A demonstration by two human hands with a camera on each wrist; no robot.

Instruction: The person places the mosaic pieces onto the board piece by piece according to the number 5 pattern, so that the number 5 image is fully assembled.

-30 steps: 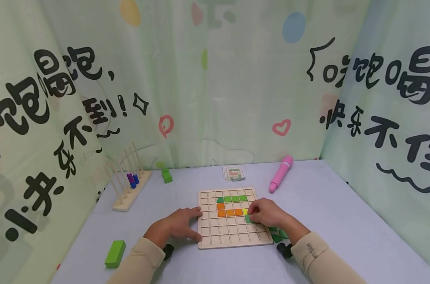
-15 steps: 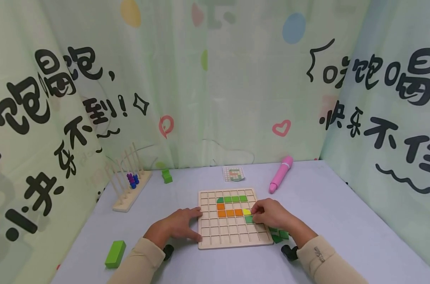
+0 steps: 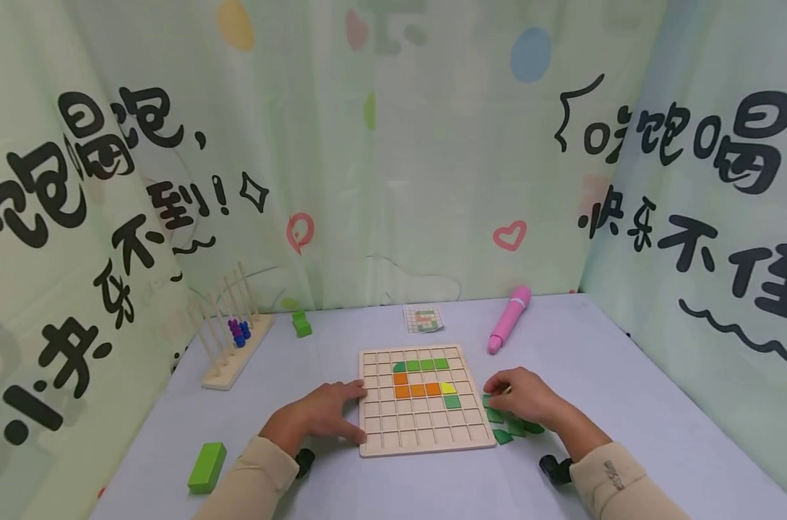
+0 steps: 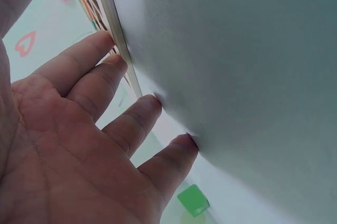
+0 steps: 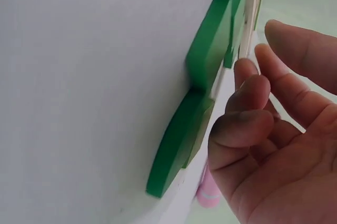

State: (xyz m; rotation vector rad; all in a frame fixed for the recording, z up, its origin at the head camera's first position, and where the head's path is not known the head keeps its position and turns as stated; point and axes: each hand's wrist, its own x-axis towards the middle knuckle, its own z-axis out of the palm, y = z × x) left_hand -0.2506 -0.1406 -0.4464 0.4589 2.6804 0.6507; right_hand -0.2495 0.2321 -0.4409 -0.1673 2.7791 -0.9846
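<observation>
A wooden grid board [image 3: 426, 422] lies on the table with an orange row [image 3: 418, 390], a light green row [image 3: 427, 365], a yellow tile [image 3: 448, 388] and a darker green tile [image 3: 453, 401] in its cells. My left hand [image 3: 321, 413] touches the board's left edge with spread, fairly straight fingers [image 4: 150, 108]. To the right of the board, my right hand [image 3: 528, 396] hovers over loose green pieces [image 3: 515, 426]. Its fingers bend loosely, and the right wrist view shows nothing held between thumb and forefinger. One flat green piece [image 5: 210, 45] lies just beyond those fingers.
Behind the board lies a printed pattern card [image 3: 423, 319], with a pink pen-shaped object [image 3: 509, 321] to its right. A peg stand with beads [image 3: 237, 361] is at the back left. Green blocks [image 3: 207, 468] lie left front, and a small green block [image 3: 301, 324] sits behind.
My right hand has left the yellow tile on the board and moved right, over the loose green pieces. The left hand stays at the board's edge. The head view has shifted slightly.
</observation>
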